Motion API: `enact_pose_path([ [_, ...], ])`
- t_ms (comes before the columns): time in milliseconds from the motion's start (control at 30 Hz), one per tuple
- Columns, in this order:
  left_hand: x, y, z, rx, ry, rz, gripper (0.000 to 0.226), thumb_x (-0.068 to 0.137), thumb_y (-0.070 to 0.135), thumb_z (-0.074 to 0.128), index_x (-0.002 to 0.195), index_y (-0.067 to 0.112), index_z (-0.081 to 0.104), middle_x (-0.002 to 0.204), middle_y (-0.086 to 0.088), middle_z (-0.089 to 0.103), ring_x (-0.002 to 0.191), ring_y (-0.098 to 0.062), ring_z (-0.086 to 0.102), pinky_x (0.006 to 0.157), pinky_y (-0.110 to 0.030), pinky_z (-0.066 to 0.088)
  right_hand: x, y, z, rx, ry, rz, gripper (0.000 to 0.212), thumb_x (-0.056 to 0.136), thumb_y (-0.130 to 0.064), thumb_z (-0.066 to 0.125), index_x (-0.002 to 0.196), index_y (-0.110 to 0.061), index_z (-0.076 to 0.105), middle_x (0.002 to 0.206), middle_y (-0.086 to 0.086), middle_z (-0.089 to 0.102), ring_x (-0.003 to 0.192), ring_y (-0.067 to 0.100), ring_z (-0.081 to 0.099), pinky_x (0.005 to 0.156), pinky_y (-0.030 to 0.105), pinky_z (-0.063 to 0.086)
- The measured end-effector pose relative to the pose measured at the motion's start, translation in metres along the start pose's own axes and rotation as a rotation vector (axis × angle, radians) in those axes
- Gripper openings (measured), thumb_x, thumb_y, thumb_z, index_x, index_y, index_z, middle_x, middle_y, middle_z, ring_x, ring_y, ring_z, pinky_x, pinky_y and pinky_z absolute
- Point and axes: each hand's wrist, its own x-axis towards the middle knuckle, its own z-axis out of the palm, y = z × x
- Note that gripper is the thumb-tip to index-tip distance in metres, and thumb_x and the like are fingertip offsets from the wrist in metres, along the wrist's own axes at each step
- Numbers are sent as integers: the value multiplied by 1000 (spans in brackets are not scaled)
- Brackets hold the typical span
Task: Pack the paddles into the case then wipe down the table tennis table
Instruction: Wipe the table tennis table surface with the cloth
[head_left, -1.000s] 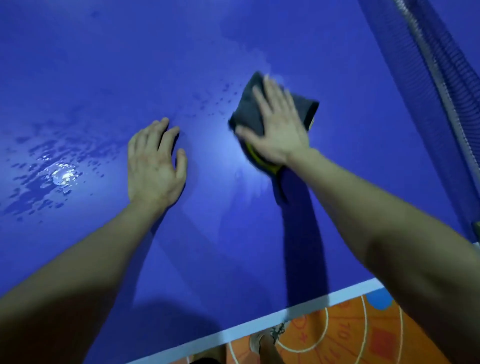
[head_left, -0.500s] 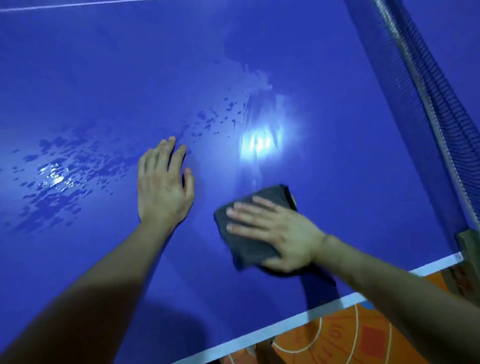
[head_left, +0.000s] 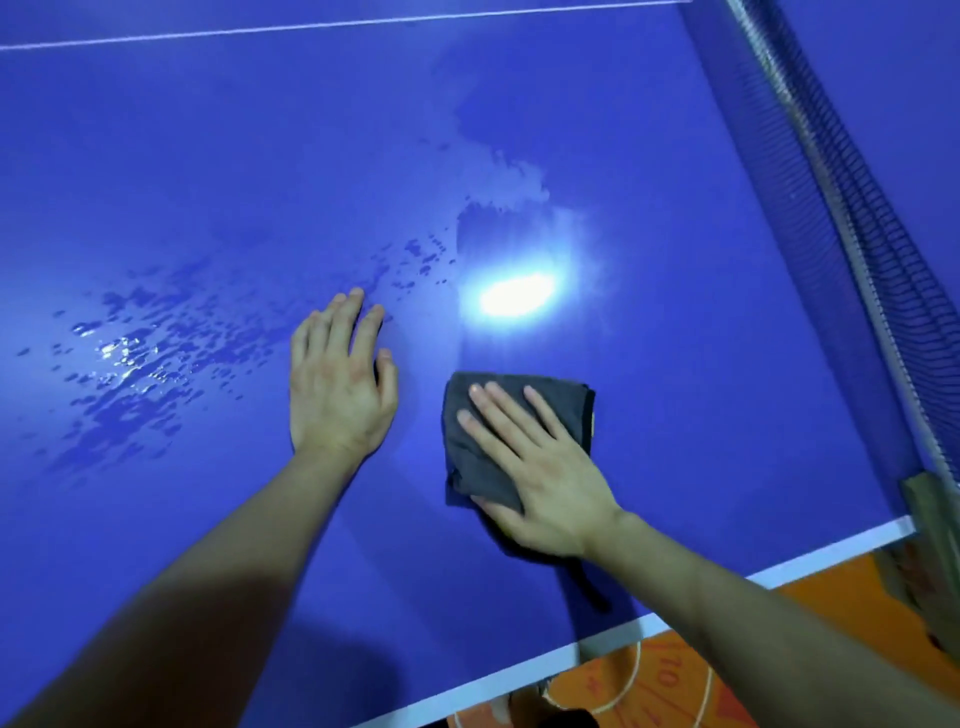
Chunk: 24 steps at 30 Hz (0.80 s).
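- Nearest to me: orange floor mat with white circle markings, showing below the table edge.
- White edge stripe runs diagonally across the lower right. The blue table tennis table fills the rest of my view.
- Right hand: palm down, fingers straight and slightly spread, pressing flat on a folded grey cloth. No curl round it that I can see.
- The cloth lies on the table near the edge stripe, just right of the left hand and not touching it.
- Left hand: flat on the bare surface, fingers straight and close together, holding nothing.
- Water droplets are scattered left of the left hand and past its fingertips.
- Bright lamp glare sits beyond the cloth, with a smeared wet patch above it.
- The net runs along the right side.
- A white line crosses the far top.
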Motion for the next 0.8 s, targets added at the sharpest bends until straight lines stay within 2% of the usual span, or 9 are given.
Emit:
enact_pose_path([
  [67,-1,0,1,-4,-3,4,48,104,25,48,149,8,54,166,-13,43,153,-34,38,126,-52,27,0,15,-5,1,-42,-99,88,104,-61,61,173,-19,27,183,6,11,170,25,5,135,60,14],
  [167,-1,-2,3,-1,2,5,47,104,24,50,149,8,54,166,-12,43,153,-34,37,126,-52,28,61,67,-18,-17,-43,-171,94,98,-69,64,172,-21,30,182,5,14,170,25,8,136,56,9],
  [267,-1,-2,4,-2,19,-3,47,103,23,52,147,9,55,165,-12,44,153,-33,38,125,-52,28,144,112,-31,-70,27,-58,95,99,-75,57,173,-23,29,182,4,16,170,22,10,136,55,10],
  [333,-1,-1,3,-1,31,-3,47,103,24,50,147,8,56,164,-12,45,152,-33,39,125,-52,29,183,123,-45,-79,-1,13,99,97,-83,49,174,-25,25,183,1,11,170,18,5,136,55,8],
  [433,0,1,1,-1,17,6,48,103,25,48,147,8,56,165,-12,44,153,-33,39,125,-52,29,200,115,-54,81,-37,144,101,94,-93,33,171,-27,32,183,-5,10,169,9,-1,137,51,-3],
  [533,0,1,-1,7,3,3,49,103,26,48,148,8,56,166,-12,43,153,-33,39,125,-52,28,208,86,-45,184,147,340,78,102,-78,28,156,-28,53,178,-8,30,167,8,14,137,51,2],
  [600,-1,2,0,7,2,11,49,103,26,48,148,8,57,166,-12,43,153,-34,39,125,-53,29,213,70,-29,65,246,455,74,105,-69,33,163,-25,45,179,-6,28,168,13,12,136,52,2],
  [667,-1,1,3,4,15,9,49,103,25,50,148,8,57,165,-13,44,152,-34,40,125,-53,29,202,62,-21,3,242,514,85,104,-71,34,173,-21,28,183,-1,16,170,17,1,136,54,-1],
  [800,-1,2,-2,6,-17,-2,49,103,25,52,149,9,56,165,-12,44,152,-33,41,126,-51,28,131,52,-10,-29,212,432,88,102,-67,44,174,-20,25,184,1,9,170,17,-3,136,58,2],
])
